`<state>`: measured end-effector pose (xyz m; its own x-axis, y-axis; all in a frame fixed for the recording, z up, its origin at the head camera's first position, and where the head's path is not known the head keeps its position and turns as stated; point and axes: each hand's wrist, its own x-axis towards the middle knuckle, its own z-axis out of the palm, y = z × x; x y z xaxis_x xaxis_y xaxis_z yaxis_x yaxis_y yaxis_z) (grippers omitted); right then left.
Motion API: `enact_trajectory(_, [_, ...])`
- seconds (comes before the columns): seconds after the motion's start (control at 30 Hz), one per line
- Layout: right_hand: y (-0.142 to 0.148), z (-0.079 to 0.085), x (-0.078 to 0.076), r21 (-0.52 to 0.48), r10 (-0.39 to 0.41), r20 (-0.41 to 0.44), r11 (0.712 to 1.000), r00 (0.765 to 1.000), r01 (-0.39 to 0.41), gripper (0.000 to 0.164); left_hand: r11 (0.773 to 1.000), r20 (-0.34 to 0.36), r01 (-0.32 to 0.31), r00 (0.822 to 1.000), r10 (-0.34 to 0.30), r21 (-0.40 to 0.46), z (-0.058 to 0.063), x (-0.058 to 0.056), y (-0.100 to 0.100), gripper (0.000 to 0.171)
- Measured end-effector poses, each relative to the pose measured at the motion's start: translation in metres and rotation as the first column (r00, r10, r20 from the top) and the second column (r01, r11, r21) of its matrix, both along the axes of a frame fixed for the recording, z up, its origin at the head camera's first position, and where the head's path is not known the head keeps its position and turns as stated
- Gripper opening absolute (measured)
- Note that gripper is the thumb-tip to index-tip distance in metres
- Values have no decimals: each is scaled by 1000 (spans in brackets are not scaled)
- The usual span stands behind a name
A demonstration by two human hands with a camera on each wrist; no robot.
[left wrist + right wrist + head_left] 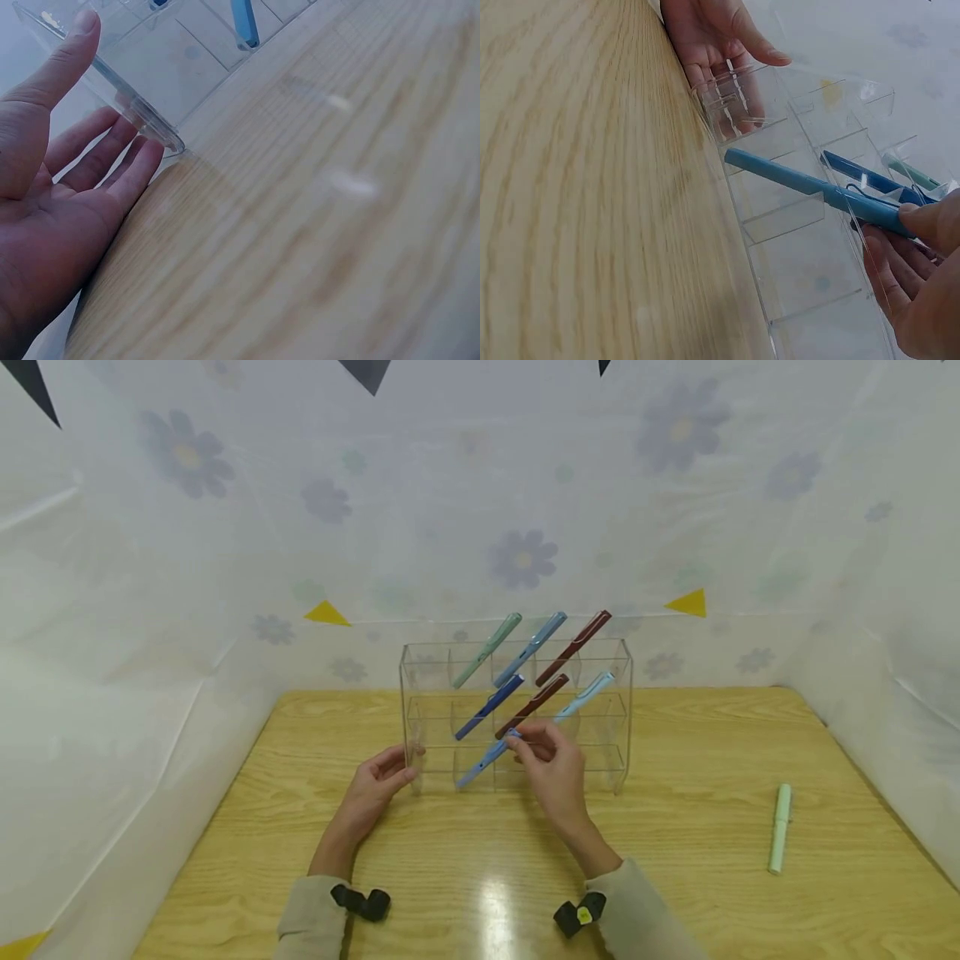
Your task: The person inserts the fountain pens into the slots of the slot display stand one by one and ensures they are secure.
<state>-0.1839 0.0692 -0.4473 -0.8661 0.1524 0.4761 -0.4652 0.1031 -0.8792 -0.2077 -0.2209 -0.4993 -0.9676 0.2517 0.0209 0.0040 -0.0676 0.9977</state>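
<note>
A clear acrylic pen rack (404,710) with three tiers of compartments stands on the wooden table. My right hand (556,768) pinches a blue pen (486,764) near its upper end, between thumb and fingers. This pen slants across the lowest tier, its lower end inside a compartment, as the right wrist view shows. At the rack's left side is my left hand (377,783), fingers against the outer wall and thumb (75,52) stretched along the front edge. The middle tier holds a dark blue pen (489,708), a dark red pen (534,705) and a light blue pen (585,697).
On the top tier lean a green pen (487,650), a blue pen (531,649) and a dark red pen (573,647). A pale green pen (781,828) lies on the table (697,860) at the right. Flowered white sheeting (420,510) surrounds the table's back and sides.
</note>
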Motion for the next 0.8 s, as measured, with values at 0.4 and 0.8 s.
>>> enact_trajectory(0.4, [0, 30, 16, 169, -45, 59, 985, 997, 35, 16, 1000, -12, 10, 1000, -10, 1, -3, 0, -3, 52])
enact_trajectory(0.8, [20, 37, 14, 207, -37, 82, 978, 996, 19, 11, 1000, -23, 3, 1000, -3, 6, -2, 0, -2, 53])
